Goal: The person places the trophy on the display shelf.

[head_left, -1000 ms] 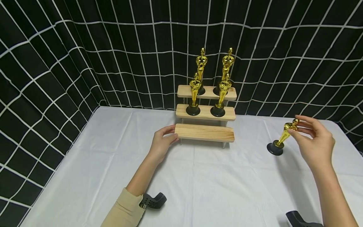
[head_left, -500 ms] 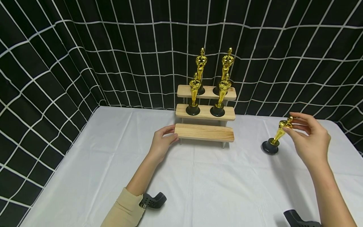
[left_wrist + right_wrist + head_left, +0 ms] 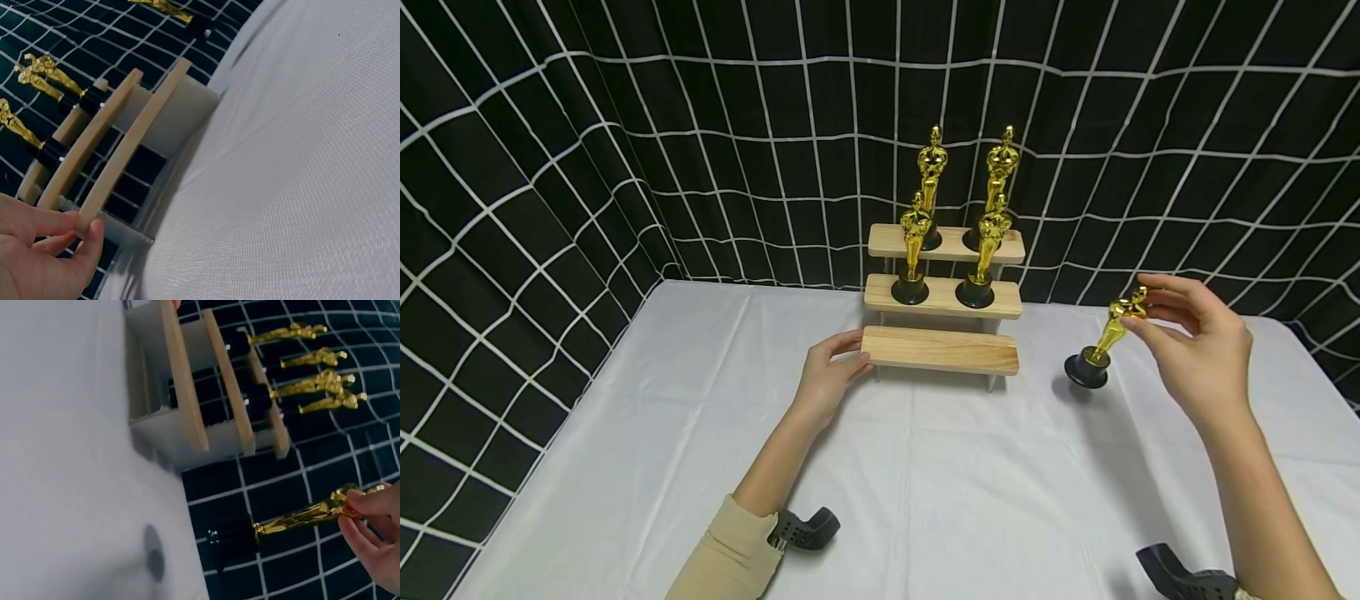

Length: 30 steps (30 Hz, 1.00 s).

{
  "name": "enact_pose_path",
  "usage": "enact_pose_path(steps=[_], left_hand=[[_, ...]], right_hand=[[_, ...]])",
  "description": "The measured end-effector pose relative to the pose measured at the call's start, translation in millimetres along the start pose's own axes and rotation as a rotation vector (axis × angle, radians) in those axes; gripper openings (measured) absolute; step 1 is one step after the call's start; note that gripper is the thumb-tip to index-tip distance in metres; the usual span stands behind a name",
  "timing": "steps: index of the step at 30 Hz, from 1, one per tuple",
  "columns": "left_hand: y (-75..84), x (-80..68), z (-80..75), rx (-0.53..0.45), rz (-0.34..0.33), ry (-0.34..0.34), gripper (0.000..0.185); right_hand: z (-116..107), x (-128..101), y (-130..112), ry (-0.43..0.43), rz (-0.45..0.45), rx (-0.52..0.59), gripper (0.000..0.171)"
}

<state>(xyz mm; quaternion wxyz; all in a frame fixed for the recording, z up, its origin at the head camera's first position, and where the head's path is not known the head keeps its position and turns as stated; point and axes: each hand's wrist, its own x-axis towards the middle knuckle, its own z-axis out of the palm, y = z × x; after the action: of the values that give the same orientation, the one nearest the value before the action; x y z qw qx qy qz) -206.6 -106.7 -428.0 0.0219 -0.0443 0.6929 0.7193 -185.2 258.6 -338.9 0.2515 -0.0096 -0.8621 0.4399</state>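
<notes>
A gold trophy figurine (image 3: 1111,332) with a round black base is pinched near its head by my right hand (image 3: 1198,350). It tilts, base towards the rack, and in the right wrist view (image 3: 300,522) its base hangs above the cloth. My left hand (image 3: 827,375) pinches the left end of the lowest wooden shelf (image 3: 940,350) on a three-step rack; thumb and fingers show at that end in the left wrist view. Two gold trophies stand on the middle shelf (image 3: 942,296), and two more on the top shelf (image 3: 951,242). The bottom shelf bears nothing.
A white cloth (image 3: 985,483) covers the table. Black curtain with a white grid (image 3: 760,150) hangs behind and at the sides. The rack's thin clear supports (image 3: 187,112) show under the shelves. Dark wrist devices (image 3: 808,529) are worn on both arms.
My right hand has carried the trophy leftwards and slightly up, nearer the rack, and its base has come off the cloth. My left hand has stayed on the shelf end.
</notes>
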Motion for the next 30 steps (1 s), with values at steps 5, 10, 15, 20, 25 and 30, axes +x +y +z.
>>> enact_pose_path(steps=[5, 10, 15, 20, 25, 30], left_hand=[[-0.3, 0.3, -0.4, -0.003, 0.007, -0.007, 0.045], [-0.5, 0.2, -0.5, -0.005, 0.011, -0.007, 0.045], [-0.9, 0.3, -0.4, -0.009, 0.009, -0.006, 0.045], [-1.6, 0.5, -0.6, -0.011, 0.013, -0.008, 0.044], [-1.7, 0.2, -1.2, -0.011, 0.017, -0.013, 0.044], [-1.4, 0.2, -1.5, -0.008, 0.018, -0.012, 0.044]], right_hand=[[6, 1, -14, -0.029, -0.062, 0.023, 0.051], [11, 2, -27, -0.05, -0.096, 0.024, 0.049], [16, 4, -38, -0.07, -0.112, 0.012, 0.05], [24, 5, -49, -0.093, -0.146, 0.048, 0.049], [33, 6, -60, -0.12, -0.18, 0.085, 0.049], [42, 6, -70, -0.149, -0.199, 0.113, 0.048]])
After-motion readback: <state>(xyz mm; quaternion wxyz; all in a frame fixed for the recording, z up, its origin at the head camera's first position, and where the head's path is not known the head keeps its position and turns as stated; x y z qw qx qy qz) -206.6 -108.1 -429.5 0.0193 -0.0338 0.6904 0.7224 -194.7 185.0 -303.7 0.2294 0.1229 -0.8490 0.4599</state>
